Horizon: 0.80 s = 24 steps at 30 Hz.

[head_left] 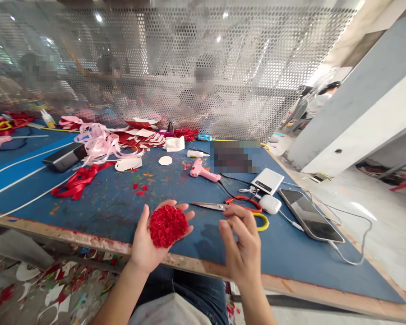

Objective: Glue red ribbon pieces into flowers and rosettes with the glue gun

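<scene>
Red rosette (168, 227): resting on the palm of your left hand (145, 252), its ruffled face turned up, between your thumb and the other fingers.
Left fingers (190, 216): stretched out and slightly spread beneath the rosette, not clenched around it.
Right hand (242, 241): raised near the tabletop's (98, 214) front edge, across from your left fingers.
Right fingers (245, 215): loosely curled, thumb near the index finger; you cannot tell whether they pinch anything.
Scissors (216, 206): just beyond your right fingers, blade tips toward your left ones, orange and yellow handles partly hidden.
Pink glue gun (202, 170): farther out, between your two hands' fingers.
White disc (165, 160): beyond your left fingertips, with red scraps (140, 193) nearer.
Ribbons: red ribbon (77, 184) to the left of your left fingers, pink ribbon (99, 140) behind it.
Electronics: earbud case (270, 204) and smartphone (313, 216) to the right of your right fingers.
</scene>
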Each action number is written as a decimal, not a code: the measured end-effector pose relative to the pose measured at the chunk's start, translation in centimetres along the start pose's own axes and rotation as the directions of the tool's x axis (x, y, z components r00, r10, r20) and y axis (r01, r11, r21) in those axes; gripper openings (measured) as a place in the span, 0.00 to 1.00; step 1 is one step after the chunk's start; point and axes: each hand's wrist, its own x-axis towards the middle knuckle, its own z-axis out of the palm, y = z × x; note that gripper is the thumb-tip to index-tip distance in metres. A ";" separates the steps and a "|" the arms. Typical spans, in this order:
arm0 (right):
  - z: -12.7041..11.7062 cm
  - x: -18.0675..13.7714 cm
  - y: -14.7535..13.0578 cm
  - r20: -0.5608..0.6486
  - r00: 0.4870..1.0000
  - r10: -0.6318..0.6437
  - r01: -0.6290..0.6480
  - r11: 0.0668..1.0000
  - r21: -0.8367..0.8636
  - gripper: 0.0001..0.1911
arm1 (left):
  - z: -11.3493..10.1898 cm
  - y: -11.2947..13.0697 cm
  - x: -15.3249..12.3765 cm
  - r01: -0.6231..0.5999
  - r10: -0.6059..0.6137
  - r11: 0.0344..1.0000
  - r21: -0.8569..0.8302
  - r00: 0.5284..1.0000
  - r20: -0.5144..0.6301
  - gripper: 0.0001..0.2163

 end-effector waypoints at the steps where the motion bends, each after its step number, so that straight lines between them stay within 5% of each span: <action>1: -1.1 0.2 0.7 -0.031 0.999 0.034 -0.035 0.999 -0.032 0.11 | -0.1 0.0 0.0 0.002 -0.002 1.000 -0.003 1.000 0.004 0.24; 6: -8.8 3.8 6.4 -0.173 0.938 0.299 -0.340 0.892 -0.299 0.26 | -0.4 0.0 -0.1 0.018 -0.018 1.000 -0.016 1.000 0.012 0.23; 9: -11.8 7.1 10.3 -0.004 0.804 0.594 -0.412 0.553 -0.724 0.24 | -0.6 -0.1 -0.2 0.022 -0.022 1.000 -0.014 1.000 0.019 0.23; 16: -10.3 9.1 16.1 0.127 0.744 0.656 -0.267 0.466 -0.844 0.19 | -0.8 -0.2 -0.4 0.009 -0.009 1.000 -0.008 1.000 0.023 0.22; 24: -10.4 9.1 15.9 0.187 0.718 0.671 -0.196 0.452 -0.870 0.16 | -0.7 -0.1 -0.4 0.002 -0.002 1.000 0.027 1.000 0.026 0.23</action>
